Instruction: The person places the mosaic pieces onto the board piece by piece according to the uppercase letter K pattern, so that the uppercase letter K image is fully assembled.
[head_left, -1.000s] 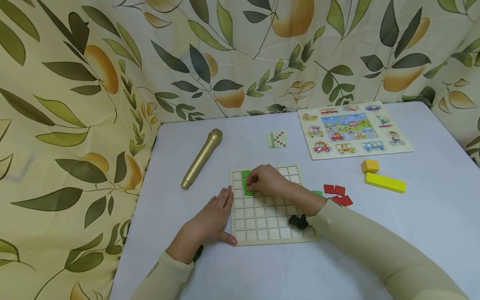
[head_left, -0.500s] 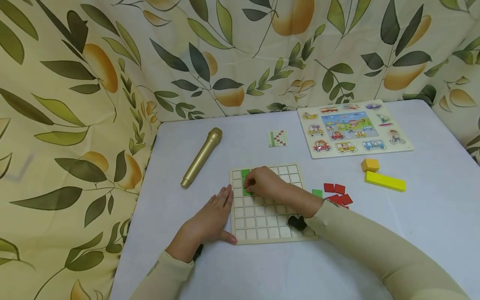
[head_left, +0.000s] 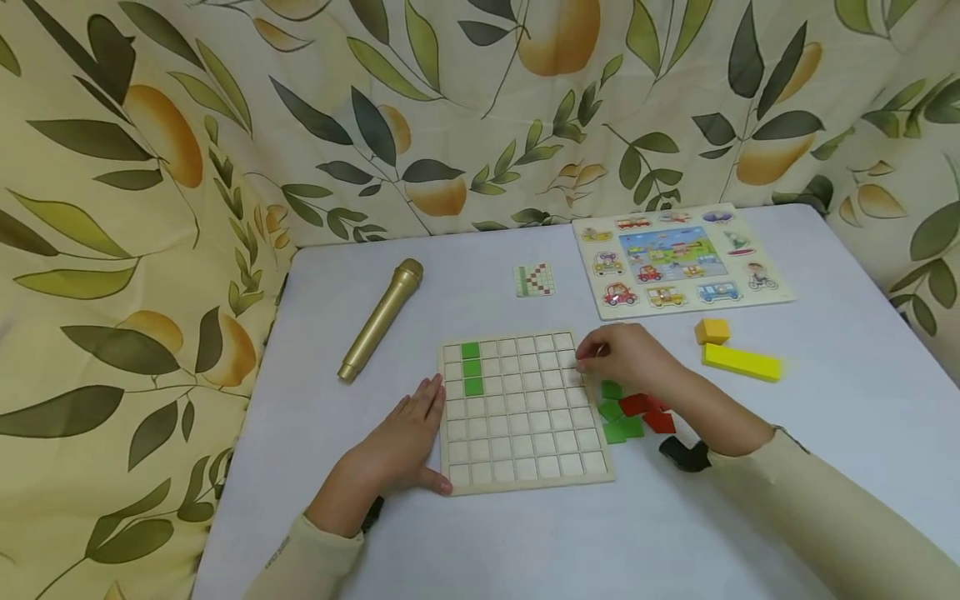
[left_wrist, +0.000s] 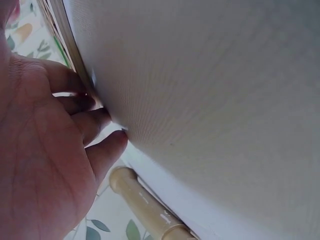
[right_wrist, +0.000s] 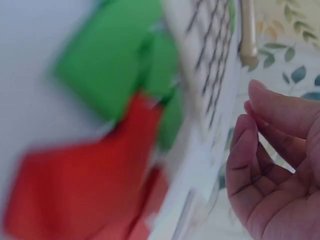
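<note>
A wooden grid board [head_left: 527, 483] lies on the white table, with three green tiles [head_left: 472, 367] stacked in its second column from the left. My left hand [head_left: 390, 442] rests flat with its fingertips and thumb touching the board's left edge; the left wrist view shows the fingers [left_wrist: 95, 120] reaching to that edge. Loosely bent and with nothing visible in its fingers, my right hand [head_left: 637, 362] hovers at the board's upper right edge. Below it loose green tiles [head_left: 622, 429] and red tiles [head_left: 660, 422] lie beside the board, partly overlapping.
A gold microphone [head_left: 381, 321] lies to the left behind the board. Behind it are a small pattern card [head_left: 534, 280] and a picture puzzle board [head_left: 611, 310]. An orange cube [head_left: 712, 331] and a yellow block [head_left: 742, 362] sit at the right.
My right hand has moved right, off the green tiles in the grid to the board's right edge. The view has shifted slightly. My left hand keeps its place on the board.
</note>
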